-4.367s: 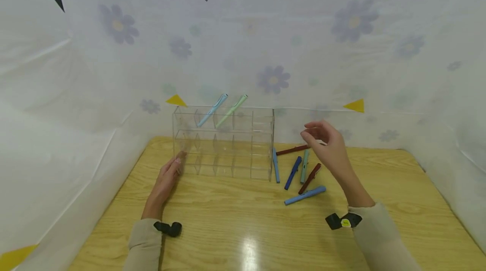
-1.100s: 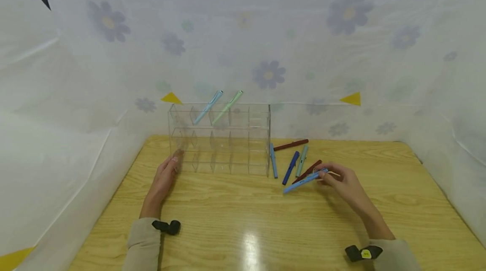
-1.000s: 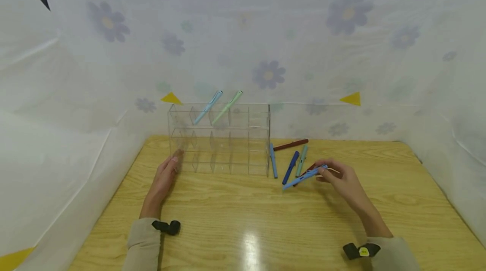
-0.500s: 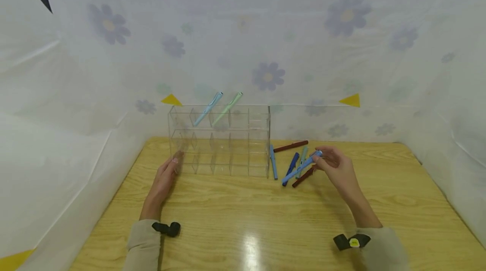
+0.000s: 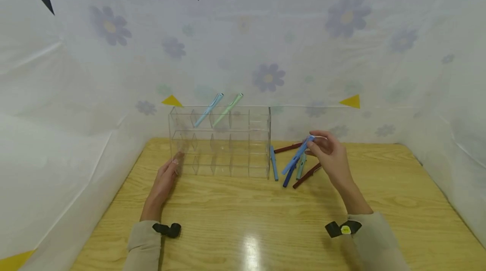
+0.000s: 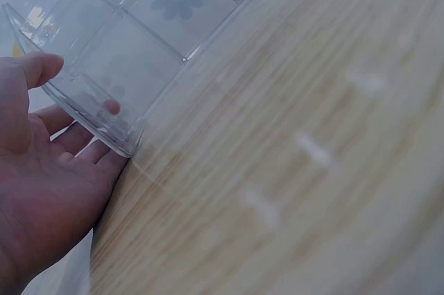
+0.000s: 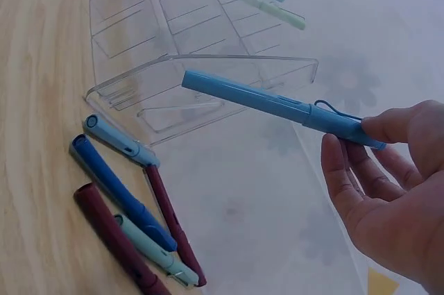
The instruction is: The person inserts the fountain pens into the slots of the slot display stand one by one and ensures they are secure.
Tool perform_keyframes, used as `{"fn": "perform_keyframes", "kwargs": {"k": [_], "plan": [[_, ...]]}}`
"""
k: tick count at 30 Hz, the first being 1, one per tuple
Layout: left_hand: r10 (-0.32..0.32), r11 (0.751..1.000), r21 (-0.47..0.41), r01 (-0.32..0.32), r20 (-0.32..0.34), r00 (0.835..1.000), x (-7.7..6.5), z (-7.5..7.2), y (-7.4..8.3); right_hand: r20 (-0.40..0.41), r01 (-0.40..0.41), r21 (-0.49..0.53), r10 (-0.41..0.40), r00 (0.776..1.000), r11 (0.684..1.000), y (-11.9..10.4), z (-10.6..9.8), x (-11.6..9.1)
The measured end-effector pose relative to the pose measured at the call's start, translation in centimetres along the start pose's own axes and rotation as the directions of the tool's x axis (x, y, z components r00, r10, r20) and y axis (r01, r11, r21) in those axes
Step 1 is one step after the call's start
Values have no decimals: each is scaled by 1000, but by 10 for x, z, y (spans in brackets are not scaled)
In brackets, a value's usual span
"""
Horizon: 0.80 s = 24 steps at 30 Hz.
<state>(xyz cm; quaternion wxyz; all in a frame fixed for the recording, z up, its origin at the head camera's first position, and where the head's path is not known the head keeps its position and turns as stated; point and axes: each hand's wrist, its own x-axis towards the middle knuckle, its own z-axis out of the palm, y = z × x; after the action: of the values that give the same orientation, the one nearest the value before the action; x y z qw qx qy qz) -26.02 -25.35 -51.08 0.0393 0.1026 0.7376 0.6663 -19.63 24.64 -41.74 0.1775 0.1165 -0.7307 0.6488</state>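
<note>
A clear plastic pen organizer [image 5: 222,157] with rows of compartments stands on the table. My left hand [image 5: 167,174] holds its left end, thumb at the front edge and fingers [image 6: 69,135] around the side wall. A light blue pen [image 5: 208,111] and a light green pen [image 5: 228,110] lean in its top row. My right hand [image 5: 328,155] pinches a blue pen [image 7: 250,97] near its clip end, raised and tilted, the other end pointing toward the organizer. Below it lie a dark blue pen [image 7: 121,187], a pale green pen [image 7: 152,250] and a dark red pen [image 7: 114,236].
A second dark red pen [image 5: 288,148] lies behind the group, and another blue pen [image 5: 274,163] lies right beside the organizer's right end. The wooden table [image 5: 228,220] is enclosed by a white flowered curtain [image 5: 243,43] at the back and sides.
My right hand has taken the blue pen from the table, lifted it and moved it up and leftward, turning it steeper. The left hand stays at the organizer.
</note>
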Motion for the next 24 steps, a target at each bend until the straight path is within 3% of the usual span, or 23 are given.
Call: {"fn": "perform_keyframes", "kwargs": {"k": [5, 17, 24], "plan": [[4, 1000, -1, -4, 0, 1000, 1, 0, 0, 5, 48, 58, -48, 999, 997, -12, 6, 14], [12, 1000, -9, -12, 4, 1000, 2, -1, -2, -22, 60, 73, -59, 998, 996, -40, 25, 44], [18, 1000, -14, -18, 1, 1000, 1, 0, -2, -49, 128, 130, -122, 991, 983, -55, 37, 67]]}}
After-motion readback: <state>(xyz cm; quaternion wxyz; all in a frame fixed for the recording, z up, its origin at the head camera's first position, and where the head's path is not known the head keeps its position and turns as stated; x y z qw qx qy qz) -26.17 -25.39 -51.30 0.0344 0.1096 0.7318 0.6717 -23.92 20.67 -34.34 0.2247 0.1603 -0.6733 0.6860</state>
